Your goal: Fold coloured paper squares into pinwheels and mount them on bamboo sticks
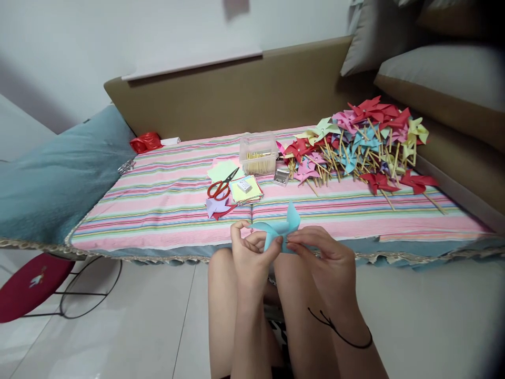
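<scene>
A light blue paper pinwheel (281, 227) is held above my knees, its blades folded in toward the middle. My left hand (254, 251) pinches it near the centre, thumb on the folded paper. From the other side, the thumb and index finger of my right hand (321, 252) close at the pinwheel's centre; whether a small pin is between them I cannot tell. Beyond the hands lie red-handled scissors (221, 188), a stack of coloured paper squares (248, 196) with a small box (244, 186) on it, and purple cut paper (216, 205).
A clear plastic box (258, 141) holds wooden sticks. Beside it sits a small open case (281, 177). Many finished pinwheels (363, 139) are heaped at the right on the striped cloth (158, 184). A red stool (35, 281) stands at the lower left.
</scene>
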The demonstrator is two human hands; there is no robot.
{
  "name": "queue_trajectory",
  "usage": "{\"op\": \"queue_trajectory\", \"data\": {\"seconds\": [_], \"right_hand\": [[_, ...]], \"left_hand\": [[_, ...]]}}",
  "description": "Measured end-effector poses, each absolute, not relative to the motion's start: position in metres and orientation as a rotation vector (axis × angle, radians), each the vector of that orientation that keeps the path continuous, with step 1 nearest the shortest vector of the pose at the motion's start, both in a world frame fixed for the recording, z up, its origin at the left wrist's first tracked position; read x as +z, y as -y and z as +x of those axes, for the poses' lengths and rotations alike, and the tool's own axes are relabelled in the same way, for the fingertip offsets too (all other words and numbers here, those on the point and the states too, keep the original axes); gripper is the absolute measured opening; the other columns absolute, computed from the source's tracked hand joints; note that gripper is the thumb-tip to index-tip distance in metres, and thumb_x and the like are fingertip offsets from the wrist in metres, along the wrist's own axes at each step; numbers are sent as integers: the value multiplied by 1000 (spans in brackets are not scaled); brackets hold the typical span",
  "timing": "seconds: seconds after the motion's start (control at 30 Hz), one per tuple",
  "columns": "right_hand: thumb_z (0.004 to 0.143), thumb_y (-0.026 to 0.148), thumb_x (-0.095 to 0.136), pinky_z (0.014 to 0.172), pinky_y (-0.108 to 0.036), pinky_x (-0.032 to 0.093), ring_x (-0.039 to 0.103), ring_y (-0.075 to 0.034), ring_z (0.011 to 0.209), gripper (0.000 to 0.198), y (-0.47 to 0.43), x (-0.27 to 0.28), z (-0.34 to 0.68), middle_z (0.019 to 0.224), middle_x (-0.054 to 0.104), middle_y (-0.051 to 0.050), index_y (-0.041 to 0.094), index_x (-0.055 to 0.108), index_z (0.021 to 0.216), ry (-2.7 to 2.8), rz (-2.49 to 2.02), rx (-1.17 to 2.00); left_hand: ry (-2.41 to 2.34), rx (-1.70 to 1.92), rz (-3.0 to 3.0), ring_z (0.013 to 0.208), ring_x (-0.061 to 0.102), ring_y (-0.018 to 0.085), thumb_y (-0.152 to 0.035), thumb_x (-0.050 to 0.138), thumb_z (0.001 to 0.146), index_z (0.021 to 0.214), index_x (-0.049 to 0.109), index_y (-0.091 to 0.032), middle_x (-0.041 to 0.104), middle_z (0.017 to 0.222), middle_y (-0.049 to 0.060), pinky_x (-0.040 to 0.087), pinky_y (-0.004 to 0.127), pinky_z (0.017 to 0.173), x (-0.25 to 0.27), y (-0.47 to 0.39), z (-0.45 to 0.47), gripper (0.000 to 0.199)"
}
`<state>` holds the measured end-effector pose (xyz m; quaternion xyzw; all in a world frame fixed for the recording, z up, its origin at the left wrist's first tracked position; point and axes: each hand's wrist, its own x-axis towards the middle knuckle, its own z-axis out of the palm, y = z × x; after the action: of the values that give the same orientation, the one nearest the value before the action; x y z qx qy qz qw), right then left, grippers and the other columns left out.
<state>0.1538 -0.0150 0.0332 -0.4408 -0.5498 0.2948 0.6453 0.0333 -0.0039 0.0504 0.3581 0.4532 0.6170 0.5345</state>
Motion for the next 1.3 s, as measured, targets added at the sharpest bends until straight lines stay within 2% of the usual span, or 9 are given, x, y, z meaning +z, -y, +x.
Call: {"op": "queue_trajectory", "data": {"seconds": [0.43,0.97,1.3], "right_hand": [[77,16,74,77,-36,48,60,-19,84,14,16,35,153,83,67,-1,30,75,77,1218,-1057,689],[79,16,71,81,-38,47,60,-20,88,9,18,40,150,86,65,-3,25,72,76,1177,-1086,725],[77,24,73,85,-37,45,54,-21,97,3,16,35,152,95,52,-4,26,74,75,1073,-1093,850]], "left_hand": [[-1083,1461,882,55,65,11,-16,76,64,96,32,-25,69,62,-6,47,20,57,54,5,36,55],[-1100,1475,966,53,62,7,-11,72,67,94,30,-25,68,60,-8,45,17,57,55,6,37,52],[-1086,1483,972,49,60,8,-12,73,67,93,30,-26,68,60,-8,44,17,53,57,5,38,52]]}}
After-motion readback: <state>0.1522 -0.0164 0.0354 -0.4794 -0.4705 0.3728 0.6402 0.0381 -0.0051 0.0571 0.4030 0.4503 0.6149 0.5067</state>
